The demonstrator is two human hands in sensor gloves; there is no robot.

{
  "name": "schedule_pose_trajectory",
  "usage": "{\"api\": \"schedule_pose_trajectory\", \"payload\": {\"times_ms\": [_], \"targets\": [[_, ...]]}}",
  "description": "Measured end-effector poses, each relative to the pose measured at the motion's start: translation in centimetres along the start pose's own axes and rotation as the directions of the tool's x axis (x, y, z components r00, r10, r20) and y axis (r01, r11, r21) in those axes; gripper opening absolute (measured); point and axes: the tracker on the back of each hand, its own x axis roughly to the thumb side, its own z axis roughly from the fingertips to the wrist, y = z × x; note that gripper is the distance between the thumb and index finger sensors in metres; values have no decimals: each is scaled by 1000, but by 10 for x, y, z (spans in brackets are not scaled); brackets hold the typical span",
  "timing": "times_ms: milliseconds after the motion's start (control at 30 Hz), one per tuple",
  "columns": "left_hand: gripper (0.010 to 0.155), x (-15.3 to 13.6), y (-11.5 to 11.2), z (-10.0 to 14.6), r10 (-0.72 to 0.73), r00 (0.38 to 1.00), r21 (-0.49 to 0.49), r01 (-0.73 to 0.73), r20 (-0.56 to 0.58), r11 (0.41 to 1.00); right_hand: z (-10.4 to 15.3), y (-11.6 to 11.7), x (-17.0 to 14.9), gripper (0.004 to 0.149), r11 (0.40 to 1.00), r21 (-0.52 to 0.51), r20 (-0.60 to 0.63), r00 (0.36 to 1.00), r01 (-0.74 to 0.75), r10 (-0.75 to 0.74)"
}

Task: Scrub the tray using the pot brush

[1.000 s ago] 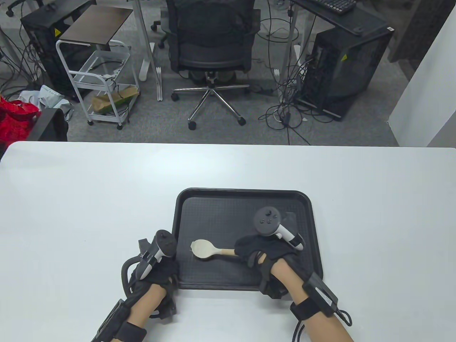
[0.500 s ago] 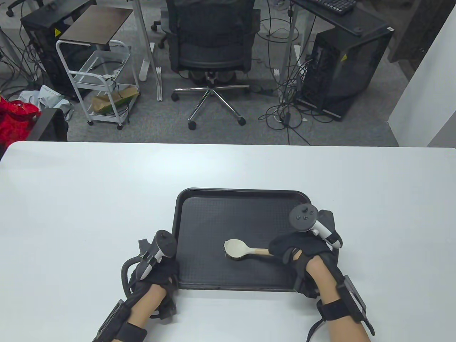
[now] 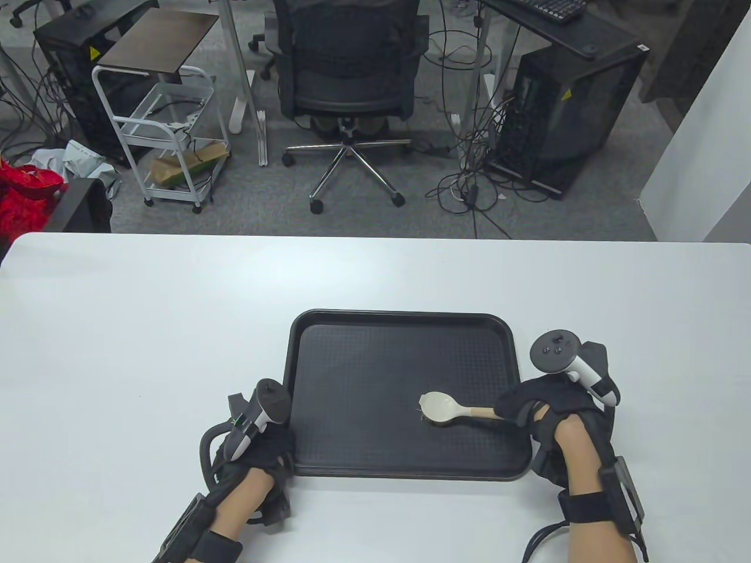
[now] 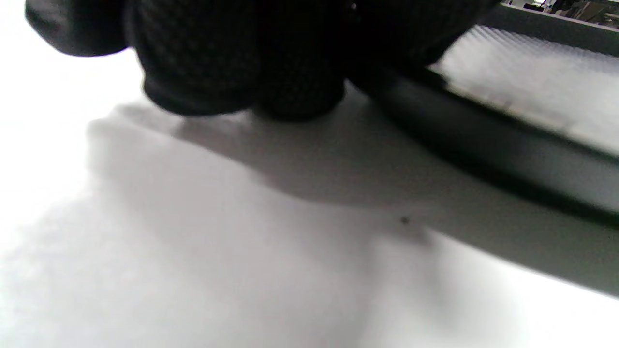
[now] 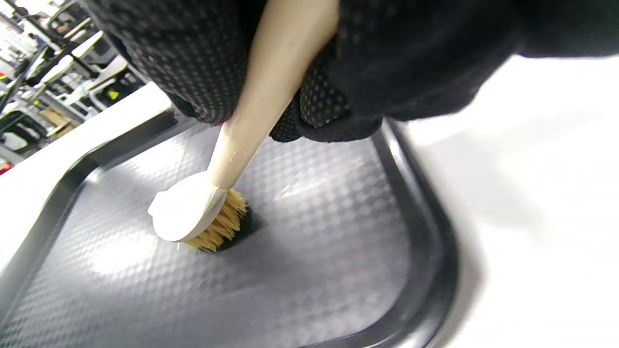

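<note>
The tray [image 3: 405, 346] lies flat on the white worktop [image 3: 146, 328], and the pot brush [image 3: 449, 409] sits inside it toward the 4 o'clock part of the floor, bristles down on the textured surface. The right hand [image 3: 543, 407] is clenched round the pale handle and hangs over the tray's 3 o'clock rim, so the brush head points to 9 o'clock. The left hand [image 3: 258, 446] rests at the tray's 8 o'clock corner; its fingers look bunched against the rim, but whether they truly grip it I cannot tell, since both the table view and the left wrist view hide the contact.

The scrub looks to be mid-stroke, with much of the floor toward 12 o'clock not yet under the bristles.

Risks from here, as I judge them: the brush head is near the 3 o'clock wall, so a further pull that way could knock the bristles against the rim or lift the brush clear of the floor. If the left hand only leans on the corner, a hard push toward 9 o'clock may slide the tray across the smooth worktop. Steep handle angle could also make the bristles skip.
</note>
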Motion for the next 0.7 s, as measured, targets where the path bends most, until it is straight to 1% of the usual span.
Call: {"api": "schedule_pose_trajectory", "payload": {"times_ms": [300, 533, 700], "targets": [[60, 0, 0, 0, -2, 1000, 0, 2, -1, 1000, 5, -17, -37, 46, 998, -19, -65, 996, 68, -69], [60, 0, 0, 0, -2, 1000, 0, 2, -2, 1000, 14, -31, -70, 45, 991, -61, -127, 984, 120, -127], [60, 0, 0, 0, -3, 1000, 0, 3, -3, 1000, 20, -37, -80, 45, 987, -101, -160, 977, 127, -142]]}}
